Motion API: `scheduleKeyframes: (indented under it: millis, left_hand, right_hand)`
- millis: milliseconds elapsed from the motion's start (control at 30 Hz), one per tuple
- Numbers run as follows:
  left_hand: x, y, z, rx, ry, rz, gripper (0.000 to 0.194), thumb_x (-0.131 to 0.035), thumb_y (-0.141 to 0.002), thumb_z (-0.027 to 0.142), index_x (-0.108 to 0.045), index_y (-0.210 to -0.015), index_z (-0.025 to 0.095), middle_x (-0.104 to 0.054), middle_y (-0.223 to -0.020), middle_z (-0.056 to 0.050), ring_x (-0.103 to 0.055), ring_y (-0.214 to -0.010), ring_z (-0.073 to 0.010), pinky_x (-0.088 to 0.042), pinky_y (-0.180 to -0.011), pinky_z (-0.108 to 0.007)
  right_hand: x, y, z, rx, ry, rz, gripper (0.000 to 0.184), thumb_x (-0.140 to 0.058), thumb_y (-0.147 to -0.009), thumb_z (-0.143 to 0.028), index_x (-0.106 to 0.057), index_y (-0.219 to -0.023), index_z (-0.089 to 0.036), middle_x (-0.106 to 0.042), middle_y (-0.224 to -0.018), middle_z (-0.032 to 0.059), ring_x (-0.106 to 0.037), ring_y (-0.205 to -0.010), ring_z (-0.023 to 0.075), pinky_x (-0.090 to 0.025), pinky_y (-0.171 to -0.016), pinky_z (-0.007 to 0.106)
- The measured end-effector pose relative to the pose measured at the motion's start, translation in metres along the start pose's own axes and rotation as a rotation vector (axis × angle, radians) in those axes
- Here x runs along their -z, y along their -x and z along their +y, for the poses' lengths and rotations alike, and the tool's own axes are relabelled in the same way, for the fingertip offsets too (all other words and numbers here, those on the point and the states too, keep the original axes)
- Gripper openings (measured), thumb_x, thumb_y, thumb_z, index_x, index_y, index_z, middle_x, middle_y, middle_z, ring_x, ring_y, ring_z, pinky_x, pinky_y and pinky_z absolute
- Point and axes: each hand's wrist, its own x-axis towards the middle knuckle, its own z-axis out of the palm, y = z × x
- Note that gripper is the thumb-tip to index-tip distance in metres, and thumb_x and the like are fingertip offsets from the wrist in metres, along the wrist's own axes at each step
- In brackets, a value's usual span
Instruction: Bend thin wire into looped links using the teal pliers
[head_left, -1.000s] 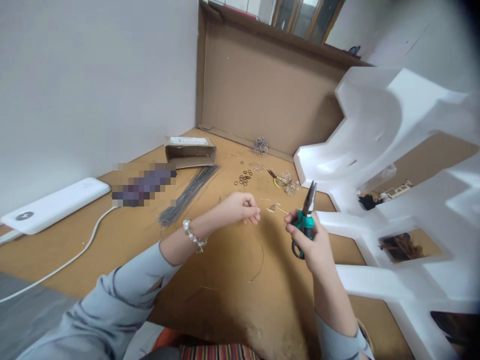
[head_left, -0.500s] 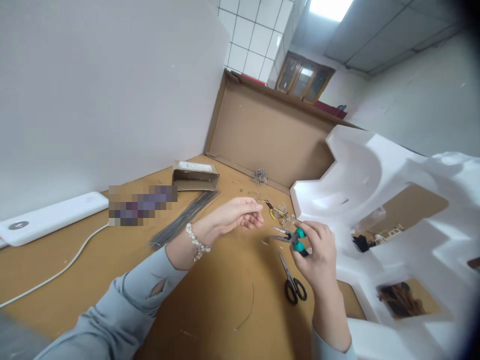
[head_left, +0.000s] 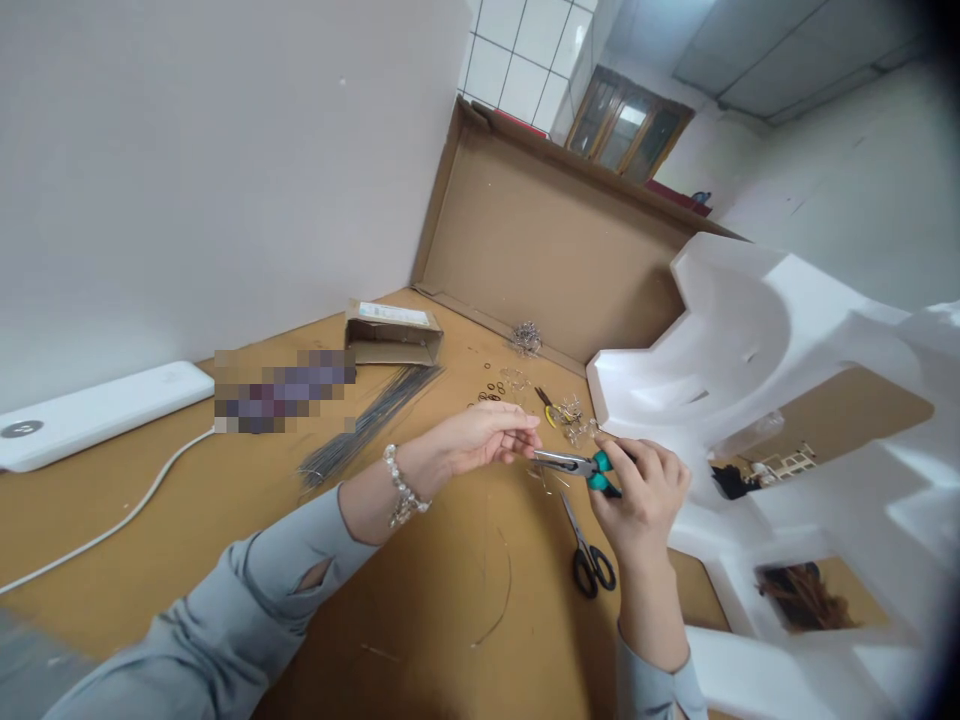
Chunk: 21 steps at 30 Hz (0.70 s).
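Note:
My right hand (head_left: 643, 492) is wrapped round the teal handles of long-nose pliers (head_left: 576, 465). Their jaws look closed, with the tips right at the fingertips of my left hand (head_left: 491, 436). The fingers of that hand are pinched together; whatever lies between them is too small to make out. Below the pliers, black-handled scissors (head_left: 592, 568) lie on the brown table (head_left: 435, 600). Past my fingers are yellow-handled pliers (head_left: 548, 408), a heap of bent wire pieces (head_left: 574, 420) and several small dark rings (head_left: 491, 388).
A bundle of straight grey wires (head_left: 367, 430) lies left of my left arm, before a small open cardboard box (head_left: 394, 335). A white power strip (head_left: 105, 415) with a cable sits at the far left. White foam packing (head_left: 720, 310) borders the right side; a cardboard wall (head_left: 551, 230) stands behind.
The pliers' jaws have gone from spread to closed, and their tips have moved left to my left fingertips. The view has shifted slightly, and more dark rings show beyond my left hand.

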Motion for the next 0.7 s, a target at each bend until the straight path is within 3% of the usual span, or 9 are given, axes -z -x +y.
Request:
scheduleKeyframes:
  millis: [267,700]
  left_hand:
    - [-0.0014,0.0039,-0.0013,0.038,0.036,-0.040,0.014,-0.063,-0.074,0.018,-0.057,-0.065,0.011,-0.060,-0.062,-0.002,-0.052,-0.051,-0.0047,-0.030,-0.039,-0.014]
    - [-0.0008,0.0012,-0.0054,0.045,0.030,-0.016,0.011,-0.062,-0.076,0.018,-0.059,-0.067,0.011,-0.062,-0.065,-0.003,-0.053,-0.055,-0.0057,-0.034,-0.043,-0.015]
  right_hand:
    - [0.0033,0.0013,-0.0004,-0.004,0.002,-0.011,0.029,-0.059,-0.073,-0.019,-0.061,-0.101,-0.025,-0.065,-0.092,0.0055,-0.052,-0.091,0.0260,-0.031,-0.080,0.040]
    - [0.0068,0.0007,0.0000,0.008,-0.002,-0.020,0.027,-0.058,-0.074,-0.019,-0.061,-0.100,-0.026,-0.066,-0.087,0.0048,-0.053,-0.087,0.0247,-0.031,-0.078,0.039]
